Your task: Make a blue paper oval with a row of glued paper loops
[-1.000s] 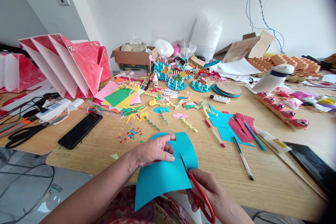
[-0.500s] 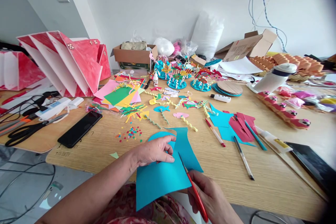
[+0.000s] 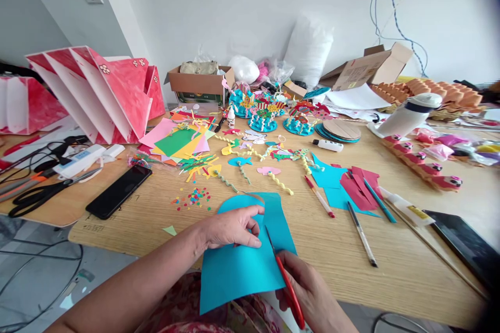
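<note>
"Starting at the left?"

"Phone [image 3: 119, 192] flat on the counter [image 3: 152, 218], then paper dots [image 3: 195, 199]."

"And the left hand [image 3: 234, 226]?"

"Open, laid over the blue paper [image 3: 238, 270], thumb and forefinger apart, apparently steadying."

"Paper where?"

"At the counter's near edge, partly overhanging, under the left hand."

"Further right?"

"Red scissors [image 3: 288, 283], blade against the paper, handles gripped in the right hand [image 3: 307, 283]."

"Step in hand?"

"Cutting, by the look; probably unfinished. Cannot tell the cut's full extent."

"And the next move?"

"Seems to call for short snips forward, with left fingers kept clear of the blade."

"Beyond?"

"1 red pen [image 3: 319, 197], then 1 black pen [image 3: 362, 235], well apart from the scissors."
</note>
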A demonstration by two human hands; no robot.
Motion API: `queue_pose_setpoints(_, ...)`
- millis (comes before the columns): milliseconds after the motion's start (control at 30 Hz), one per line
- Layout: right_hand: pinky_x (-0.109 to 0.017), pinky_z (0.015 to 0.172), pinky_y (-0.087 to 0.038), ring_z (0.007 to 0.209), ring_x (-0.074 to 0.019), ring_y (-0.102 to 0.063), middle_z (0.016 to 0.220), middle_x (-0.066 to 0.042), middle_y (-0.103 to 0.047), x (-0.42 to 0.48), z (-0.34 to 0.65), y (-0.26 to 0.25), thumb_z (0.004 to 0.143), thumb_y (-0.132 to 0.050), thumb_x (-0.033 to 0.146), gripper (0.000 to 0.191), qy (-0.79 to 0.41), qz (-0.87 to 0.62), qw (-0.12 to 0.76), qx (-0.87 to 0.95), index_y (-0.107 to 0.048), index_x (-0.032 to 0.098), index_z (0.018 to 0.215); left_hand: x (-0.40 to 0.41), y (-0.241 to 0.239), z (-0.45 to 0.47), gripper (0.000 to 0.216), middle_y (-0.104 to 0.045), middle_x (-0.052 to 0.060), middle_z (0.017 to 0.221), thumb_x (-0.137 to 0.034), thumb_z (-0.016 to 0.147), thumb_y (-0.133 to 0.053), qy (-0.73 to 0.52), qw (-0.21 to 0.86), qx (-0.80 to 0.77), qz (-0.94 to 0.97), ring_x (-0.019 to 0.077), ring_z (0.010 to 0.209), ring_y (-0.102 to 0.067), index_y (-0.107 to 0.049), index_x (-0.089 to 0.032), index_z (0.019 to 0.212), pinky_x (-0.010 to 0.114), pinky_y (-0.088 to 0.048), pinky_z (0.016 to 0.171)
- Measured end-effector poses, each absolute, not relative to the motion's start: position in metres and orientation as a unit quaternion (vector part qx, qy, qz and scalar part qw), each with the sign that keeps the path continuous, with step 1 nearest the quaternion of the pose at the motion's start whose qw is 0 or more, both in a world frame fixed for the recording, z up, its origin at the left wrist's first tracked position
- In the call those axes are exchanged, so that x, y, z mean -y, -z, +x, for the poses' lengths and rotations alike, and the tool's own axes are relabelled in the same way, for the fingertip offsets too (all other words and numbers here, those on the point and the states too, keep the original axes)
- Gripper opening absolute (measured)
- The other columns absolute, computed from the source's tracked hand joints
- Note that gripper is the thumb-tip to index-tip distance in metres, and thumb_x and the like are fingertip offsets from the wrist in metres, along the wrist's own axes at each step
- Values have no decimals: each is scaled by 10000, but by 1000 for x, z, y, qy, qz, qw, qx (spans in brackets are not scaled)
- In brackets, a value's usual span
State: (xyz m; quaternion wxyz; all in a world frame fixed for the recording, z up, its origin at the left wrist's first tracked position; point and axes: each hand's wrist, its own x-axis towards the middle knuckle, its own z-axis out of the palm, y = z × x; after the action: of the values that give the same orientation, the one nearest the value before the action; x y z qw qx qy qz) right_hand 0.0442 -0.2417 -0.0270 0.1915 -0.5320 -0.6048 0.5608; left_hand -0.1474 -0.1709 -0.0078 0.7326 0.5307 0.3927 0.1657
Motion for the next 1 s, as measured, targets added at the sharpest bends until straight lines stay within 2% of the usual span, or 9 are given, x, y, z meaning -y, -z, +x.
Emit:
queue_pose_setpoints(200, -212, 424, -343, 447, -110, -485, 494, 19, -523, 244, 44, 36, 828, -334, 607, 449, -564, -539, 207, 591, -445, 208, 653, 170, 9, -146, 791, -466, -56, 728, -150, 606, -663, -154, 734, -404, 524, 66, 628, -406, -328, -171, 1322, 200, -277, 564)
queue_pose_setpoints(500, -218, 427, -379, 447, -123, -519, 495, 25, -519, 243, 43, 33, 789, -354, 655, 475, -595, -533, 212, 564, -462, 206, 677, 170, 15, -142, 857, -479, -43, 756, -163, 593, -696, -136, 746, -399, 516, 62, 593, -409, -290, -171, 1348, 199, -248, 517)
queue_pose_setpoints(800, -200, 373, -316, 373, -101, -474, 427, 53, -462, 242, 43, 41, 788, -359, 651, 474, -598, -551, 234, 532, -442, 204, 653, 164, 17, -138, 850, -473, -60, 701, -175, 583, -683, -137, 753, -383, 517, 75, 616, -400, -295, -148, 1339, 209, -255, 554)
queue_pose_setpoints(1000, -199, 379, -339, 391, -100, -491, 456, 46, -489, 236, 43, 39, 758, -377, 677, 496, -621, -539, 232, 520, -448, 196, 661, 162, 20, -136, 824, -461, -64, 698, -171, 587, -687, -147, 762, -374, 508, 80, 641, -412, -320, -140, 1324, 206, -276, 577)
